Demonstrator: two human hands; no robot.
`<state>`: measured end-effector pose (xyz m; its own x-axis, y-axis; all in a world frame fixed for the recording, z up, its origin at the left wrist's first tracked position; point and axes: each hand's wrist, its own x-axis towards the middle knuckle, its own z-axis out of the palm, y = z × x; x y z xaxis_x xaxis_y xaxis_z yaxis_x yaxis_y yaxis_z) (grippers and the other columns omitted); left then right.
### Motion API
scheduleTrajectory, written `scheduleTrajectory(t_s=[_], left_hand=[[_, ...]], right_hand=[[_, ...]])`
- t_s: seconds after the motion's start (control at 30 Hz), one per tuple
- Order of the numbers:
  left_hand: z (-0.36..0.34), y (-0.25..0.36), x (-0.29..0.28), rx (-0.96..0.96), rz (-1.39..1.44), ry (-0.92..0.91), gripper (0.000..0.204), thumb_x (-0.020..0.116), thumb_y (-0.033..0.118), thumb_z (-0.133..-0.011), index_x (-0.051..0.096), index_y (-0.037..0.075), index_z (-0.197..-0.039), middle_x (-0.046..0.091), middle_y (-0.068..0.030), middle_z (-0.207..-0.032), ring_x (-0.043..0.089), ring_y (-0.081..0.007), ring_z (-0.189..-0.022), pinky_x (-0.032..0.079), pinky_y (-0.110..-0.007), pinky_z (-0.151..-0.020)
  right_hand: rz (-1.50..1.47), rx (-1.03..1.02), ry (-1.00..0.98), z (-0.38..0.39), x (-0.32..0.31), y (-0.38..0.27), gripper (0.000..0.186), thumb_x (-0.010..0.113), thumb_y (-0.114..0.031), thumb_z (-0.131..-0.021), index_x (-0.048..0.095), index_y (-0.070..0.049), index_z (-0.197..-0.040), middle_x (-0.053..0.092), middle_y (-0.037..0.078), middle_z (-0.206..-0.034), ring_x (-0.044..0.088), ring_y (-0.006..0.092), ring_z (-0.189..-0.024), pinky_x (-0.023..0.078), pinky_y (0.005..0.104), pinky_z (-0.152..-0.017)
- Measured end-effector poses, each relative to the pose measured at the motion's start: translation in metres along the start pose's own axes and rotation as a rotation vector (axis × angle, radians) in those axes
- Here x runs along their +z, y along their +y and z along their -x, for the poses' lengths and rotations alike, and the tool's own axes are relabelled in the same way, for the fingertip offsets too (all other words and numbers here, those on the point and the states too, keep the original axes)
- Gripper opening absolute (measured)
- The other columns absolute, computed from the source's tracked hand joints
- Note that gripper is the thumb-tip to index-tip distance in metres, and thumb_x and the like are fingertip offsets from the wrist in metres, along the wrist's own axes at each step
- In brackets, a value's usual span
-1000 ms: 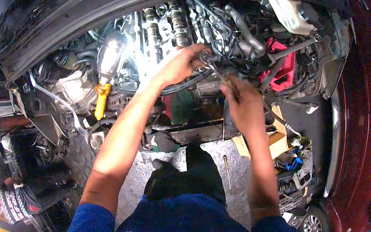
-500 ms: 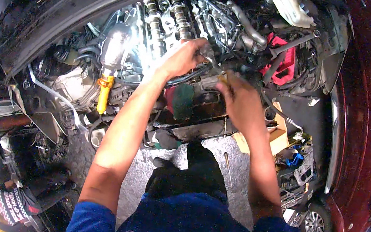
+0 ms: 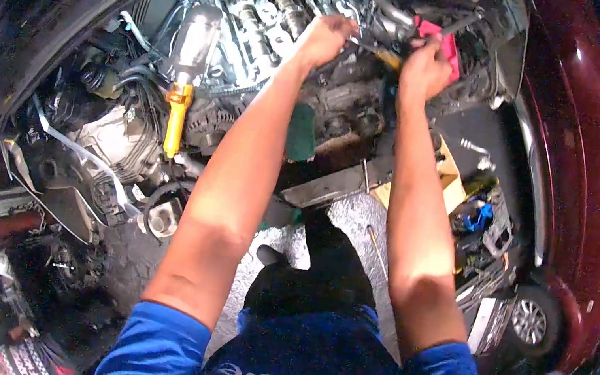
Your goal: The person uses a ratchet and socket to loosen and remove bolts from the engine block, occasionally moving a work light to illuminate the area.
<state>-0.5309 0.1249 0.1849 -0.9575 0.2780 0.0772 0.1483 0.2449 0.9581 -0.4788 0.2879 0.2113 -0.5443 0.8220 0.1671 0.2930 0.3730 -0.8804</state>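
Observation:
My left hand [image 3: 326, 39] is above the open engine, its fingers closed at the metal shaft of a yellow-handled screwdriver [image 3: 388, 59]. The tool lies across the gap between my hands, its handle toward the right. My right hand [image 3: 426, 72] is beside the handle's end, fingers curled; what they hold, if anything, is hidden. Just behind it a red cloth-like piece [image 3: 450, 51] lies at the engine bay's right. The bare engine top with its camshafts [image 3: 272, 2] is left of my left hand, brightly lit.
A yellow-handled work lamp [image 3: 176, 121] rests on the engine's left side. The raised hood [image 3: 66, 10] arches over the left. A cardboard box [image 3: 451, 184] and loose parts [image 3: 481, 218] lie at right, near a dark red car [image 3: 578, 156]. Another screwdriver [image 3: 376, 245] lies on the floor.
Both hands have moved up and away from me in the picture, the right one also rightward to the red piece. The view has shifted, and the yellow handle now shows plainly between the hands.

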Motion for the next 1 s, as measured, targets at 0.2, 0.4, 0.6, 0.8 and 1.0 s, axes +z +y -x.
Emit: scheduleTrajectory(t_s=[0.2, 0.4, 0.6, 0.8, 1.0], left_hand=[[0.003, 0.01, 0.009, -0.055, -0.031, 0.06, 0.035, 0.054, 0.034, -0.091, 0.071, 0.004, -0.1, 0.069, -0.0172, -0.096, 0.061, -0.0243, -0.09, 0.044, -0.033, -0.084], [0.006, 0.0, 0.011, -0.036, -0.099, 0.178, 0.035, 0.051, 0.034, -0.092, 0.071, 0.007, -0.101, 0.068, -0.0198, -0.098, 0.062, -0.0292, -0.091, 0.045, -0.035, -0.085], [0.009, 0.002, 0.018, -0.112, -0.149, 0.152, 0.039, 0.047, 0.041, -0.093, 0.071, 0.011, -0.099, 0.066, -0.0224, -0.102, 0.062, -0.0409, -0.1, 0.047, -0.044, -0.087], [-0.001, 0.002, 0.015, -0.052, -0.096, 0.18, 0.036, 0.048, 0.038, -0.093, 0.07, 0.011, -0.103, 0.066, -0.0223, -0.102, 0.062, -0.0398, -0.1, 0.047, -0.043, -0.088], [0.009, 0.001, 0.018, -0.134, -0.103, 0.188, 0.032, 0.049, 0.036, -0.093, 0.071, 0.014, -0.103, 0.067, -0.0197, -0.102, 0.062, -0.0382, -0.1, 0.047, -0.042, -0.087]], right_hand=[[0.091, -0.081, 0.228, -0.006, 0.005, 0.005, 0.041, 0.06, -0.04, -0.081, 0.073, -0.001, -0.081, 0.068, 0.025, -0.083, 0.066, 0.0421, -0.08, 0.051, 0.0503, -0.077], [0.168, -0.119, 0.144, 0.001, 0.003, 0.006, 0.041, 0.064, -0.04, -0.077, 0.072, 0.0, -0.076, 0.067, 0.027, -0.081, 0.067, 0.0411, -0.082, 0.052, 0.0461, -0.08], [0.176, -0.175, 0.096, -0.002, -0.005, 0.005, 0.04, 0.062, -0.038, -0.077, 0.071, 0.002, -0.075, 0.067, 0.026, -0.079, 0.067, 0.0408, -0.081, 0.052, 0.0463, -0.08], [0.157, -0.194, 0.049, -0.017, 0.001, 0.006, 0.041, 0.063, -0.037, -0.075, 0.07, 0.004, -0.074, 0.066, 0.028, -0.079, 0.067, 0.0419, -0.08, 0.051, 0.0483, -0.078], [0.201, -0.193, -0.109, -0.043, 0.013, 0.006, 0.037, 0.062, -0.035, -0.076, 0.071, 0.0, -0.078, 0.066, 0.027, -0.084, 0.066, 0.0415, -0.084, 0.051, 0.0464, -0.081]])
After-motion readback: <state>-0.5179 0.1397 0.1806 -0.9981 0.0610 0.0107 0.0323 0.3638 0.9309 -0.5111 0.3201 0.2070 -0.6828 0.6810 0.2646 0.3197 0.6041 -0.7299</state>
